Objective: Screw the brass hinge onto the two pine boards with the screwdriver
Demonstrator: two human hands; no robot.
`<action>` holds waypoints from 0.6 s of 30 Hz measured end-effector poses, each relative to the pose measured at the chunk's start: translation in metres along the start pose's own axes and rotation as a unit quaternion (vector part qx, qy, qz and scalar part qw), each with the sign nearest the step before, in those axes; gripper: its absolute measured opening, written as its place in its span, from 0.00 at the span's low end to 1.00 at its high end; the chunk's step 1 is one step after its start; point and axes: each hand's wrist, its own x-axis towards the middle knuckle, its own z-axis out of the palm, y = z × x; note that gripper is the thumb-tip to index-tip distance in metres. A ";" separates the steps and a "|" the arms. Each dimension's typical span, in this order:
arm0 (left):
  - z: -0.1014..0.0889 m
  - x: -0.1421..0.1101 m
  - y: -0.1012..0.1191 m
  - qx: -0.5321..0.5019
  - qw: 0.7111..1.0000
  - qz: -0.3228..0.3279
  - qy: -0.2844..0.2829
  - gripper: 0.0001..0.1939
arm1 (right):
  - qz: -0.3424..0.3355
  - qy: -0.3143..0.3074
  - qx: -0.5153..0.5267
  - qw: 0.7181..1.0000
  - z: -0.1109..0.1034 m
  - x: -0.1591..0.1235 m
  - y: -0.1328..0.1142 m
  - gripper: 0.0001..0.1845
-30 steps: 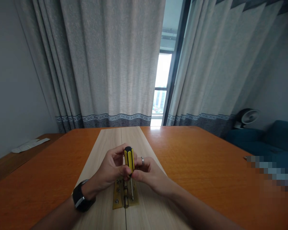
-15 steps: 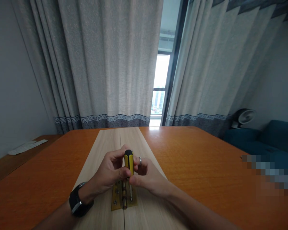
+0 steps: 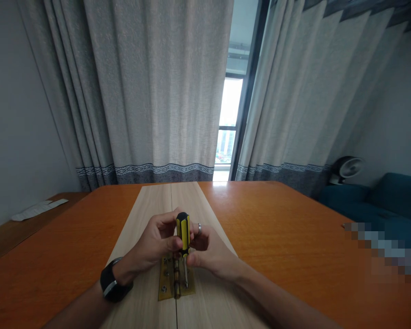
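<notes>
Fingertips of the left hand (image 3: 154,242) and right hand (image 3: 208,251) close on an upright yellow-and-black screwdriver (image 3: 182,230), its tip down on a brass butt hinge (image 3: 167,274) spanning two pale wood boards (image 3: 147,219) on an orange table (image 3: 71,237).

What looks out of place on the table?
Only a pixelated patch at the right edge of the orange table stands out, hiding whatever lies there. The brass hinge sits straight along the seam between the pale boards, and the screwdriver stands upright between left hand and right hand.
</notes>
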 end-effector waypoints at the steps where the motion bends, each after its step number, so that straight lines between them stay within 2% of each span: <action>1: 0.000 0.001 0.000 -0.004 1.000 0.005 -0.003 0.22 | 0.003 0.017 -0.004 1.000 0.000 0.000 0.000 0.26; 4: 0.000 0.000 0.000 -0.011 1.000 0.009 -0.013 0.23 | -0.001 0.028 -0.012 1.000 -0.002 0.000 0.002 0.21; 7: -0.004 -0.005 0.000 -0.017 1.000 -0.019 -0.010 0.25 | -0.004 -0.016 -0.023 1.000 -0.005 0.000 0.002 0.18; 11: -0.008 -0.007 0.001 -0.010 0.999 -0.034 -0.019 0.19 | -0.024 -0.025 -0.057 0.998 -0.008 -0.002 0.000 0.20; 14: -0.009 -0.005 0.002 -0.012 0.999 -0.030 -0.042 0.19 | -0.037 -0.035 -0.073 0.996 -0.005 -0.003 -0.001 0.21; 18: -0.004 0.000 0.001 -0.015 1.000 -0.010 -0.002 0.21 | -0.071 0.029 -0.074 0.994 0.001 -0.001 0.000 0.21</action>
